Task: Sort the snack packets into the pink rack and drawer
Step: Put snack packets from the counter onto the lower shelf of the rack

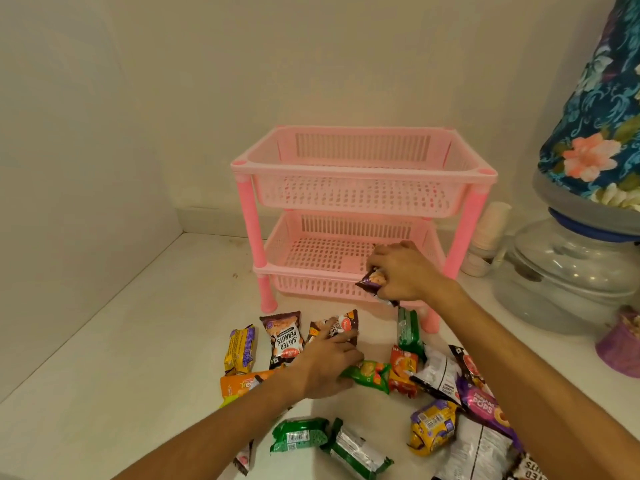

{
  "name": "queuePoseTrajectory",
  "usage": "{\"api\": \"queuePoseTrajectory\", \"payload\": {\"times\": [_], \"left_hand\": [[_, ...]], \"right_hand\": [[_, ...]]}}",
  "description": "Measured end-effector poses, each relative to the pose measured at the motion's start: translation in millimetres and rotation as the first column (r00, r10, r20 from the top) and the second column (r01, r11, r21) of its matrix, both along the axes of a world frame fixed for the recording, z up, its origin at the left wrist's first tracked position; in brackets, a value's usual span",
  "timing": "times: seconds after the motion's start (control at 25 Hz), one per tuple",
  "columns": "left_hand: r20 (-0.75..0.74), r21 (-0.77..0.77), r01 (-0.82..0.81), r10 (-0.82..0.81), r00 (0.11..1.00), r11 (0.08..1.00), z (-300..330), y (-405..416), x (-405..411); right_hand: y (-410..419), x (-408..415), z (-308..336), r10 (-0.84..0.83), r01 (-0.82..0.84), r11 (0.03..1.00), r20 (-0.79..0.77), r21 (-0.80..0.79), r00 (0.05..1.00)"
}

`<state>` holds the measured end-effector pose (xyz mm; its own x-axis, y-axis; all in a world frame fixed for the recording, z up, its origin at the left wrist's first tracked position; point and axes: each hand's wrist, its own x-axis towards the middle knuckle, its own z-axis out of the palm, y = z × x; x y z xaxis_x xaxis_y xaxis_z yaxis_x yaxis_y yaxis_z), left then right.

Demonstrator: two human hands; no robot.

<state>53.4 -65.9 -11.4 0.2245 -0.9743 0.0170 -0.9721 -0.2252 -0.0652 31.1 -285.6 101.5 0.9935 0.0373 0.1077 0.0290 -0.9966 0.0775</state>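
The right hand pinches a brown packet at the pink rack's lower front rim while the left hand presses flat on another packet; released here, it may fall outside.

left hand: bare, no rings; right hand: bare, sleeveless forearm

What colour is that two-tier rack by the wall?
Pink: the rack has paler baskets and brighter legs, in the head view.
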Motion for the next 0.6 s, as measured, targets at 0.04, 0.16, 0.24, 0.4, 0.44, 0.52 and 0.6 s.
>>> {"api": "queuePoseTrajectory", "payload": {"times": [0.04, 0.16, 0.24, 0.4, 0.44, 0.52, 0.6], "left_hand": [[-0.031, -0.053, -0.017, 0.016, 0.999, 0.998, 6, 0, 5], [-0.140, -0.209, -0.094, 0.065, 0.988, 0.974, 26, 2, 24], [-0.214, -0.335, -0.164, 0.094, 0.972, 0.928, 38, 2, 40], [-0.343, -0.455, -0.348, 0.199, 0.918, 0.819, 56, 0, 73], [-0.367, -0.476, -0.383, 0.217, 0.905, 0.792, 59, -1, 80], [-0.401, -0.512, -0.437, 0.244, 0.883, 0.740, 64, -1, 90], [-0.408, -0.530, -0.476, 0.281, 0.869, 0.702, 68, -3, 97]], "right_hand": [[-6, 6, 3, -0.007, 0.007, 1.000, 0.011, -0.010, 1.000], [-25, 24, 10, -0.044, 0.043, 0.998, -0.006, -0.046, 0.999], [-36, 35, 9, -0.087, 0.083, 0.994, -0.049, -0.078, 0.995], [-52, 52, -1, -0.120, 0.106, 0.984, -0.098, -0.142, 0.988], [-55, 54, -4, -0.126, 0.109, 0.983, -0.110, -0.148, 0.986], [-62, 59, -8, -0.137, 0.116, 0.980, -0.129, -0.163, 0.982], [-67, 63, -13, -0.147, 0.116, 0.975, -0.161, -0.191, 0.976]]}}
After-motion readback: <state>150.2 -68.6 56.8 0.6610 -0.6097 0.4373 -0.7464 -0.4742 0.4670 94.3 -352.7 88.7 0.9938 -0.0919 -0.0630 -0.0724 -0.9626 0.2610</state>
